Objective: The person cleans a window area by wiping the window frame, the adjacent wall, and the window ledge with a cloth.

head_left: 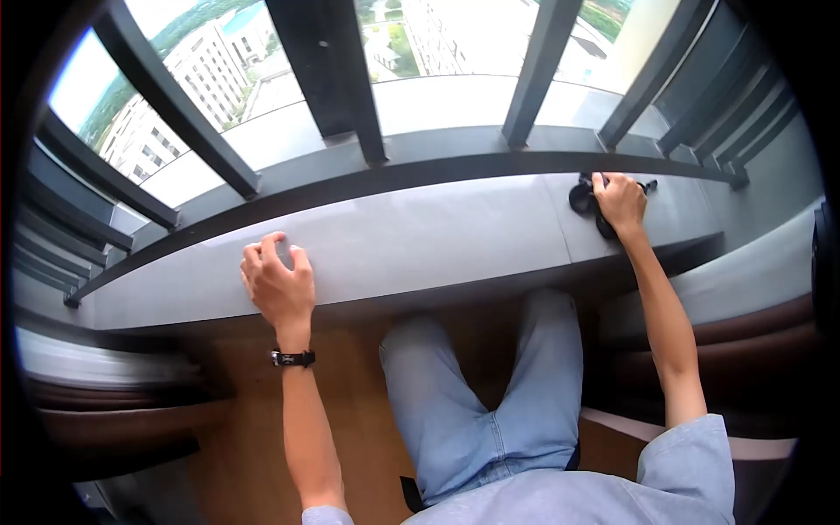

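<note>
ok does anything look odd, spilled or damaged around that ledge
Nothing stands out: the ledge shows no spill or damage, and the railing looks intact. The black object is partly hidden by the right hand, so its condition can't be judged.

A window bay high in a building, its rail and soft furnishings suggesting a home or similar living space, overlooks a built-up district in daylight. White multi-storey buildings with rows of windows [203, 74] and green planted ground [402, 51] lie far below, beyond upright dark grey metal railing bars [179, 105]. A long, smooth, pale grey ledge [420, 236] fronts the railing above a brown wood-toned floor [249, 402]. Pale and dark brown fabric folds resembling curtains [744, 284] flank both sides. The room's exact use cannot be told.
</note>
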`<state>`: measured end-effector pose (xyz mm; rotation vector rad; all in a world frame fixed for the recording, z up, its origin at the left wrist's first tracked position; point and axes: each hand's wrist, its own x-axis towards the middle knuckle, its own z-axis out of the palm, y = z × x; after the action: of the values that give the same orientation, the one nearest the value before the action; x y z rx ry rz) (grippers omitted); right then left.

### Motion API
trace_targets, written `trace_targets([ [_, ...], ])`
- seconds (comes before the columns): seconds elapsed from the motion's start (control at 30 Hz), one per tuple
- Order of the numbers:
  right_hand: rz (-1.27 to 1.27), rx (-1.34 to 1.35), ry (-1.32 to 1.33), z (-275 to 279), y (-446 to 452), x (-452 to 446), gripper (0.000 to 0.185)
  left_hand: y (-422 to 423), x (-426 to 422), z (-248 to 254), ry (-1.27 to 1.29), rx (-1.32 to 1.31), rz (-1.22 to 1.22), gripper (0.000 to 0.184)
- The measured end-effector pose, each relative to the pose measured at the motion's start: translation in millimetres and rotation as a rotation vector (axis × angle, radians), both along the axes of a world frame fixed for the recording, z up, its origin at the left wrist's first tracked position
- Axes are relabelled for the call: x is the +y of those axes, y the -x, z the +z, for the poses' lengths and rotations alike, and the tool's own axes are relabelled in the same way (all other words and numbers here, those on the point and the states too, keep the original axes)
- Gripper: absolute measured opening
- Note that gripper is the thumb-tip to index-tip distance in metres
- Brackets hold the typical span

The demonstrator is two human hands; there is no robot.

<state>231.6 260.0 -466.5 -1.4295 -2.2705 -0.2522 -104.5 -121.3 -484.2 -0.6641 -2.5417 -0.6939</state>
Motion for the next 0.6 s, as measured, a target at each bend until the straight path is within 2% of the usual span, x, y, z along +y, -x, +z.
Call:
trace_targets([
  [0.6, 0.075, 0.006, -0.027, -3.7, -4.7, -1.4, 0.039, 1.9, -2.1, -0.2, 0.046, -0.044, 0.009, 0.022],
])
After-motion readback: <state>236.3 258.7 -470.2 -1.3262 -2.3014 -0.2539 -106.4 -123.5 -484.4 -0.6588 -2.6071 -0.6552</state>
